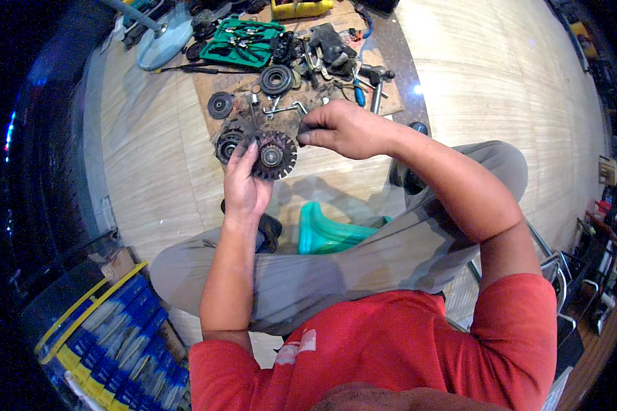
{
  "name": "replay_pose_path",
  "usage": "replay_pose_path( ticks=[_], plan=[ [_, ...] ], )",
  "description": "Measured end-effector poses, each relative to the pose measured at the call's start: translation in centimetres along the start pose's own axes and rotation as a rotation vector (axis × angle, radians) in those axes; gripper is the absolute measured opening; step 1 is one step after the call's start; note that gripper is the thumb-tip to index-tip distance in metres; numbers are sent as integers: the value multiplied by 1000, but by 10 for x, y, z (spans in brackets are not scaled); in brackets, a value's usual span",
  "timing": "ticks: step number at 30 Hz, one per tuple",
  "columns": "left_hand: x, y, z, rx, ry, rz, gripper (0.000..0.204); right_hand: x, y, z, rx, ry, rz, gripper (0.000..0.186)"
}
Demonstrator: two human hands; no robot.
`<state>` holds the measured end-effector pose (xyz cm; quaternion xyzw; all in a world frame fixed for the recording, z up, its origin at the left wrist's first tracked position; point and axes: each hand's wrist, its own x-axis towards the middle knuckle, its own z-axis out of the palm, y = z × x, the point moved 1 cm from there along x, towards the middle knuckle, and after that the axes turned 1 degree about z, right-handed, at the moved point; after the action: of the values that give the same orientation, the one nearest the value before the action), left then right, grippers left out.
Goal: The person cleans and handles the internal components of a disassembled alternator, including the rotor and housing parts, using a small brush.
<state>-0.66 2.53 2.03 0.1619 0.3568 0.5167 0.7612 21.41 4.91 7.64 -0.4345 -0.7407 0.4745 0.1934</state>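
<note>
Just in front of the person's shins, over the near edge of a cardboard sheet on the floor, a dark toothed disc with a ringed metal centre is held in the left hand, its face turned up toward the camera and the fingers gripping its left side. The right hand is just to the right of the toothed disc, bent at the wrist, thumb and fingers drawn narrowly together; whether anything is pinched between those darkened fingertips I cannot tell. To the left of the toothed disc, close behind the left fingers, sits a dark ringed part, and a flat black disc lies farther off on that side. Directly beyond the toothed disc come a bent metal tool and then a thick grooved wheel; beyond and left of it, an open green case is filled with dark-handled tools. Beyond and right of the toothed disc are a blue-handled tool and a hammer, while a glossy green stool stands nearer the person than the toothed disc, between the grey-trousered legs
</note>
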Motion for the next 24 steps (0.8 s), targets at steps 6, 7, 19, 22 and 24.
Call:
replay_pose_path(
  ticks=[6,7,19,22,24],
  plan=[
    [9,11,-16,-5,84,39,34,-7,-14,4,-58,-127,-40,24],
    [10,14,-19,-19,156,57,34,-9,-17,6,-58,-151,-18,24],
    [13,56,-16,-164,295,236,42,-9,28,25,-323,73,136,18],
    [12,57,-13,-183,222,217,40,-6,42,22,-456,57,185,16],
    [11,57,-13,-185,186,205,39,-3,49,18,-501,51,231,18]
  ],
)
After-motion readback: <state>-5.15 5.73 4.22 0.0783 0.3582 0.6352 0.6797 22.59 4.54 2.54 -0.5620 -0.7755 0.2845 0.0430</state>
